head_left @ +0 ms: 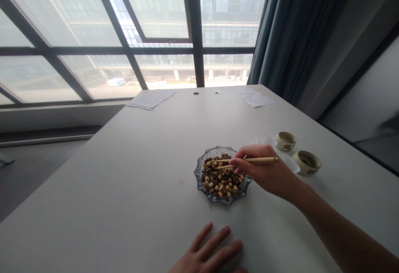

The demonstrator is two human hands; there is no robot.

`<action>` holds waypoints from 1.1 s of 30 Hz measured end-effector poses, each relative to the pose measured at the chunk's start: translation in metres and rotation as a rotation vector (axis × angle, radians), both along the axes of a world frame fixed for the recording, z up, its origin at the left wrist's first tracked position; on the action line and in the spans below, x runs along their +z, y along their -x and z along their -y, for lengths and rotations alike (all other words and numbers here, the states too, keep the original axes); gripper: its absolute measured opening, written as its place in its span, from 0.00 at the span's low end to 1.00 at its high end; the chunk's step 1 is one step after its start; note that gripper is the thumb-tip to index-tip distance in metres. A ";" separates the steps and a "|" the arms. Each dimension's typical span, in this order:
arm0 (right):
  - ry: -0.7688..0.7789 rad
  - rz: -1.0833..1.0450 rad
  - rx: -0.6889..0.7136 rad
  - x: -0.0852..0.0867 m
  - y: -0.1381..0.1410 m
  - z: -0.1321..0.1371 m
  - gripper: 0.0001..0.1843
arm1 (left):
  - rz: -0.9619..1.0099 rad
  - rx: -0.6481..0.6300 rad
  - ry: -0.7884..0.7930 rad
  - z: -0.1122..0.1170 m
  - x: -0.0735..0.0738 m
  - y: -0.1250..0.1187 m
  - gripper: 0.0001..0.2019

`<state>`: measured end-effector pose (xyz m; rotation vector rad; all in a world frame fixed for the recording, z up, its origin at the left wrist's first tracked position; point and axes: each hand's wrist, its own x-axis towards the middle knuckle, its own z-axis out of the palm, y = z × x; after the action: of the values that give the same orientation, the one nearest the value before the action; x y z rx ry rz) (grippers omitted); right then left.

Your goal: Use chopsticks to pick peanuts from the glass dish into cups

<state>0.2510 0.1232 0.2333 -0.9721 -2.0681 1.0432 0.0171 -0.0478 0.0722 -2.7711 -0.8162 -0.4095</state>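
My right hand [264,169] grips a pair of light wooden chopsticks [260,161]. Their tips reach into a scalloped clear glass bowl [199,181] from the right side. Pistachios [220,189] fill the bowl, mixed with dark, slender pieces that look like sunflower seeds [215,176]. Whether the tips pinch a nut is too small to tell. My left hand [207,254] lies flat on the white table just in front of the bowl, fingers spread and holding nothing.
Right of the bowl stand two beige ceramic cups [285,141] with dark characters; the nearer cup [307,163] has something dark inside. Two clear plastic containers [289,163] sit beside them, partly behind my right hand. Paper sheets [151,99] lie at the far end of the white table [140,173].
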 end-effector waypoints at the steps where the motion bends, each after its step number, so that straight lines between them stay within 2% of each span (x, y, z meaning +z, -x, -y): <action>1: -0.005 0.002 0.003 0.001 0.000 0.000 0.22 | -0.006 0.003 -0.003 0.000 0.000 0.000 0.30; 7: -0.099 0.030 -0.045 0.009 -0.006 0.004 0.21 | 0.010 -0.002 0.002 0.000 -0.002 0.000 0.33; 10: -0.132 0.017 -0.019 0.012 -0.008 0.005 0.21 | 0.022 0.005 -0.001 0.001 -0.003 0.000 0.32; 15: -0.122 0.017 0.090 0.005 -0.003 0.003 0.23 | -0.009 -0.001 -0.002 0.000 -0.002 -0.001 0.33; 20: -0.164 0.057 0.106 -0.005 0.003 0.001 0.29 | -0.046 -0.007 -0.016 -0.002 0.002 0.000 0.32; 25: -0.188 0.061 0.063 0.004 -0.002 0.006 0.30 | -0.035 -0.004 -0.009 -0.001 0.002 0.000 0.35; 28: -0.250 0.053 -0.031 0.022 -0.015 0.010 0.27 | -0.024 -0.004 -0.017 -0.001 0.000 -0.001 0.35; 30: -0.294 0.025 -0.194 0.038 -0.030 0.011 0.25 | -0.026 -0.004 -0.024 -0.001 -0.001 -0.001 0.34; 33: -0.356 -0.005 -0.508 0.059 -0.055 0.011 0.23 | -0.031 -0.008 -0.029 -0.002 0.001 0.001 0.34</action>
<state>0.3056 0.1122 0.2922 -1.2083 -1.7770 0.4001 0.0166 -0.0457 0.0734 -2.7480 -0.7854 -0.3756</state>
